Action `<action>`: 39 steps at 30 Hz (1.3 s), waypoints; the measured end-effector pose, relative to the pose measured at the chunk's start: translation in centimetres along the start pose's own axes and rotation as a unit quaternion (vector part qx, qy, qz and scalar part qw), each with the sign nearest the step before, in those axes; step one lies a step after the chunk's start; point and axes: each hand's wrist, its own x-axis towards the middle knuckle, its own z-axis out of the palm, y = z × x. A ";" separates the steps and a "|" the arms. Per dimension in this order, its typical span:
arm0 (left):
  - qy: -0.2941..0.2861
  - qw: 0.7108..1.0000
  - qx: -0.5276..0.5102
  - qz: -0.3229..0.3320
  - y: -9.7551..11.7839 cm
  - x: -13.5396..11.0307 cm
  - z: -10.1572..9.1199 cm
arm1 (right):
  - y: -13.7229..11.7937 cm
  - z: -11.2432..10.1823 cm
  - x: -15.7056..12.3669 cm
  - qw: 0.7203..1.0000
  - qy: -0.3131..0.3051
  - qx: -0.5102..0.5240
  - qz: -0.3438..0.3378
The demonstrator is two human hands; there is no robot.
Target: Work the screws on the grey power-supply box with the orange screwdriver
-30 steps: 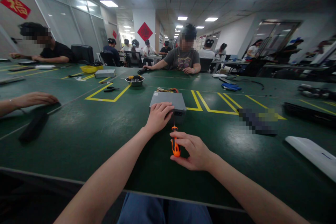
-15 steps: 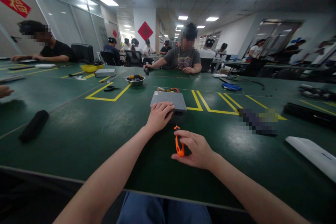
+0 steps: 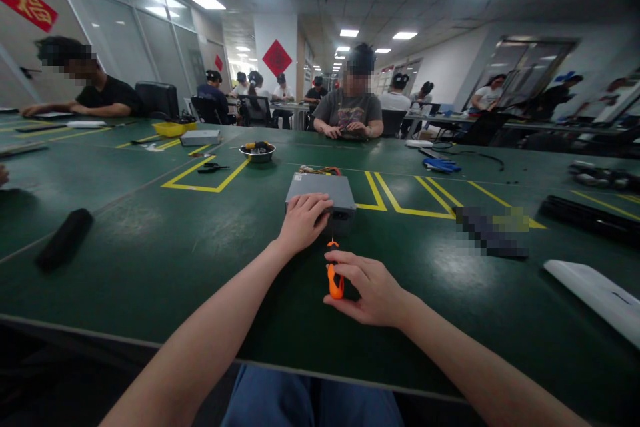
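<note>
My left hand (image 3: 303,223) lies on top of a flat grey metal box (image 3: 320,188), covering its near right part. The box sits on a green bench mat (image 3: 150,260). My right hand (image 3: 365,287) hovers just in front of the box and holds an orange-handled screwdriver (image 3: 335,287) in its fingertips. The handle points down toward the mat and the thin shaft points up toward the box. The tool's tip is hidden or too thin to make out.
A bundle of coloured wires (image 3: 317,171) lies behind the box. Farther off are a steel bowl of parts (image 3: 257,153), black-handled scissors (image 3: 213,168), and a yellow tray (image 3: 174,129). A black cylinder (image 3: 65,240) lies left, a white panel (image 3: 595,300) right. A co-worker (image 3: 347,110) sits opposite.
The screwdriver swung right in my fingers, then back left. My left hand stays on the box. The co-worker opposite drew both hands together, and another person's hand slid off the left edge.
</note>
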 end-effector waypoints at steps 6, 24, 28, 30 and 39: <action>0.003 1.000 -0.004 0.001 0.1 0.0 0.0 | -0.3 -0.7 0.3 0.997 -0.071 -0.040 -0.019; 0.004 1.000 -0.006 0.000 0.1 0.0 0.0 | 0.2 -0.5 0.0 1.000 -0.001 -0.015 0.018; 0.007 1.000 -0.006 0.003 0.0 0.0 0.1 | 0.5 -0.6 -0.3 0.999 0.001 0.019 0.042; 0.007 1.000 -0.005 0.004 0.0 0.0 0.1 | 0.5 -0.7 -0.4 0.999 -0.022 -0.002 0.026; 0.006 1.000 -0.003 0.003 0.0 0.0 0.1 | 1.0 -0.3 -0.3 0.993 0.061 -0.099 0.007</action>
